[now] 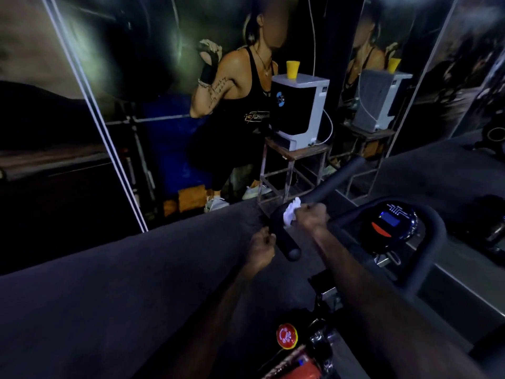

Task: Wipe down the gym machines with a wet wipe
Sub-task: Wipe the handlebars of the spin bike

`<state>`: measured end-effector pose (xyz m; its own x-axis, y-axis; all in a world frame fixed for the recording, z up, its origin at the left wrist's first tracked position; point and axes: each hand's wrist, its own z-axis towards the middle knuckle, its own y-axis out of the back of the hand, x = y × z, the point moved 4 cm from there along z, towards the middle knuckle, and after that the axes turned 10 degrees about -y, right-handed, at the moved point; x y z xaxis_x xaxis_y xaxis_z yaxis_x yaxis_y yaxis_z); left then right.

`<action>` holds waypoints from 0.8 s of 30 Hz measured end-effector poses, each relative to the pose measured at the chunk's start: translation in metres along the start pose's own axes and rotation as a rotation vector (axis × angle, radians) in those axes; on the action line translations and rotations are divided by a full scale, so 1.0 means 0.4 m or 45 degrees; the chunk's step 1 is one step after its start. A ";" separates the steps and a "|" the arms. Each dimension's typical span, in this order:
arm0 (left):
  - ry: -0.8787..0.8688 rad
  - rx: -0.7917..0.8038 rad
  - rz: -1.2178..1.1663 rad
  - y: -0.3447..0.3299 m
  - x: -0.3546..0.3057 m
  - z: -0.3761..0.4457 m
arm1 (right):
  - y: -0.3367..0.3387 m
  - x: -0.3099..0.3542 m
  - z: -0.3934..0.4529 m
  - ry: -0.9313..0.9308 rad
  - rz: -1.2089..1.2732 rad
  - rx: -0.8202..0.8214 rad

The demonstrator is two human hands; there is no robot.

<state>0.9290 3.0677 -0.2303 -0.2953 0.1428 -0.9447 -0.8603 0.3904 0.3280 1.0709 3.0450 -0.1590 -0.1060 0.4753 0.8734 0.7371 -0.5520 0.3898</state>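
As two hands work, one wipe (291, 212), one handlebar (284, 236)

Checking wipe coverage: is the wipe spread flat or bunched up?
Bunched: the wipe shows as a crumpled wad gripped in the right hand against the handlebar.

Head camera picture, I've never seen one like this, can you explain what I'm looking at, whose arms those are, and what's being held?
The one picture comes from a camera worn on a person's head, looking down at their own two arms. They stand at an exercise bike. The right hand grips a white wet wipe against the black handlebar. The left hand is beside the handlebar's end; the picture is too dark to tell whether it touches it. The bike's small console glows blue to the right. Behind stands a water dispenser on a stand, with a yellow cup on top.
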 end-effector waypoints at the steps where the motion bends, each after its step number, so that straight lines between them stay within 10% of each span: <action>1: 0.011 0.005 0.024 0.002 0.003 -0.001 | -0.002 0.021 0.011 0.100 -0.159 -0.150; 7: 0.133 0.059 0.043 0.018 -0.002 -0.029 | -0.049 0.046 0.031 0.289 -0.711 -0.103; 10: 0.157 0.039 -0.002 0.025 0.001 -0.029 | -0.072 0.047 0.040 0.184 -0.661 0.736; 14: 0.177 0.033 -0.049 0.021 -0.010 -0.027 | -0.020 -0.008 0.086 0.274 -0.493 0.298; 24: 0.143 0.024 -0.062 0.004 -0.048 -0.070 | 0.083 -0.034 -0.095 -0.054 -0.742 0.701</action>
<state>0.9216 3.0401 -0.2120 -0.2991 0.0205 -0.9540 -0.8670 0.4117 0.2807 1.0714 2.9942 -0.1469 -0.5582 0.6145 0.5575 0.7954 0.2052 0.5703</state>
